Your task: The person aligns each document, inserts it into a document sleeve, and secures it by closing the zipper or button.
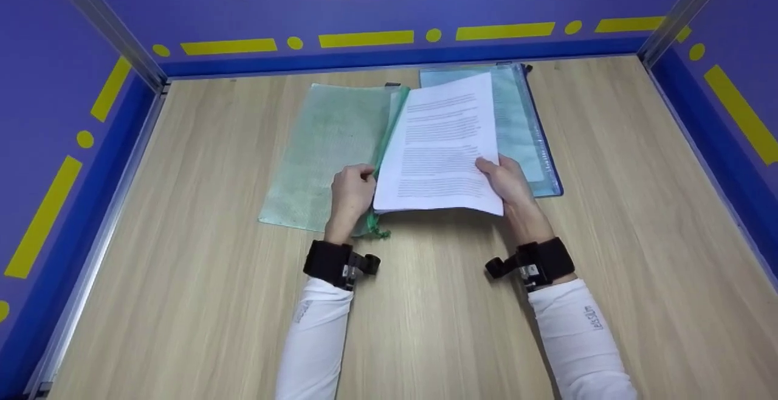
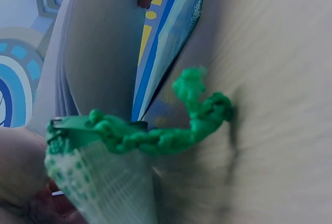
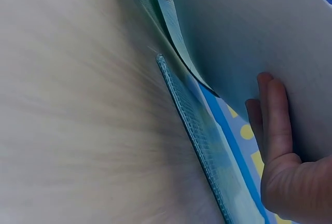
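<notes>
My right hand (image 1: pixel 512 182) grips the right edge of a stack of printed papers (image 1: pixel 440 151), thumb on the printed face and fingers spread behind, as the right wrist view shows. The sheets tilt up, with their left edge along the zipper side of a green mesh zipper pouch (image 1: pixel 331 138). At that side my left hand (image 1: pixel 352 190), fingers curled, holds the pouch edge close to the papers' lower left corner. A knotted green zipper pull (image 2: pixel 192 125) dangles from the pouch in the left wrist view. The papers' lower left edge overlaps the pouch opening.
Behind and right of the papers, a blue zipper pouch (image 1: pixel 526 126) with a dark blue zipper edge lies on the wooden table (image 1: pixel 620 236), partly covered by them. Blue panels (image 1: pixel 364 8) with yellow marks border the table at the back and both sides.
</notes>
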Available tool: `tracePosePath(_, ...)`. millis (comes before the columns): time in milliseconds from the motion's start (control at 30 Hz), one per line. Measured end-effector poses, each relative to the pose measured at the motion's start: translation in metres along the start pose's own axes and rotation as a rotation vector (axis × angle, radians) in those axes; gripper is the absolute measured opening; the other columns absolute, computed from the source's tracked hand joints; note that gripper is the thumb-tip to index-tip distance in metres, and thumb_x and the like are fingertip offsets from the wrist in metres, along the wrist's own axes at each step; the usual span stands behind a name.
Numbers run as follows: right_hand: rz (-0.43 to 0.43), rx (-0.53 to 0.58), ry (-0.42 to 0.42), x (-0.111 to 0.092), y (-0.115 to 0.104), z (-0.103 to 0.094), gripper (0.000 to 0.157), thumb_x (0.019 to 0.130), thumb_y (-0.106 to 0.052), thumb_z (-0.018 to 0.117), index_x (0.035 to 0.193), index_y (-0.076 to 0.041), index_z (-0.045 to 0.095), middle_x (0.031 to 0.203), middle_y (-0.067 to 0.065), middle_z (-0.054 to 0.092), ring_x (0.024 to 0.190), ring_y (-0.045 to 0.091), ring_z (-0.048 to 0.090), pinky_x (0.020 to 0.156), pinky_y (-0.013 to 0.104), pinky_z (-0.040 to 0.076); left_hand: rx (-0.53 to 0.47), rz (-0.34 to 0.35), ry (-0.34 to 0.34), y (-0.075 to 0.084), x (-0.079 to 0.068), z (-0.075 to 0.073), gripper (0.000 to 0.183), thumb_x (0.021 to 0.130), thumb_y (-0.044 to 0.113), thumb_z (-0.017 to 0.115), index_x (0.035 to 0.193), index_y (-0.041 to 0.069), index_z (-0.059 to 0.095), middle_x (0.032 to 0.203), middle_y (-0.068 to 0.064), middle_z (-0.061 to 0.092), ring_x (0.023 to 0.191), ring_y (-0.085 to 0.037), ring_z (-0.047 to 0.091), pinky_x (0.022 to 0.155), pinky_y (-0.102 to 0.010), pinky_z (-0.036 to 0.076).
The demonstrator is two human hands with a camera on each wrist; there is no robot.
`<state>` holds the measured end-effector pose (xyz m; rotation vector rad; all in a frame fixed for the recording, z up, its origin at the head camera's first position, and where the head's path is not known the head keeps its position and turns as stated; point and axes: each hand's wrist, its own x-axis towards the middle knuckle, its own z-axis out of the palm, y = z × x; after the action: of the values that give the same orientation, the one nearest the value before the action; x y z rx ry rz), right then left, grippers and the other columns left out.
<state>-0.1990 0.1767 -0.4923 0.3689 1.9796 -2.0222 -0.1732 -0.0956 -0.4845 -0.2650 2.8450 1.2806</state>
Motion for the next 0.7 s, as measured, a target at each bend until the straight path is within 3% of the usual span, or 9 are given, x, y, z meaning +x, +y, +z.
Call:
tracePosePath(433,-0.017,-0.104,0.049,-0.005,-0.006,0.003,0.045,0.103,-0.018,0.043,0.147,-0.011,0.046,0.130,0.015,0.065,0.092,0.012,0.072,0.074,0.023,0.057,0.057,0.071,0.018,0.002,-0.002,-0.001,0.027,0.097,0.007,0.056,0.117,0.002,0.072,0.114,-0.015,0.074,0.098,-0.027,0.072,0.087,-0.041,0.057)
tracePosePath(700,-0.030,-0.114,0.016,-0.012,-0.014,0.011,0.055,0.096,-0.007,0.041,0.151,-0.008,0.040,0.136,0.015,0.060,0.098,0.016,0.068,0.077,0.022,0.054,0.083,0.059,0.017,0.002,-0.004,0.002,0.026,0.097,0.008,0.056,0.117,0.004,0.073,0.113,-0.014,0.075,0.100,-0.028,0.071,0.086,-0.041,0.057)
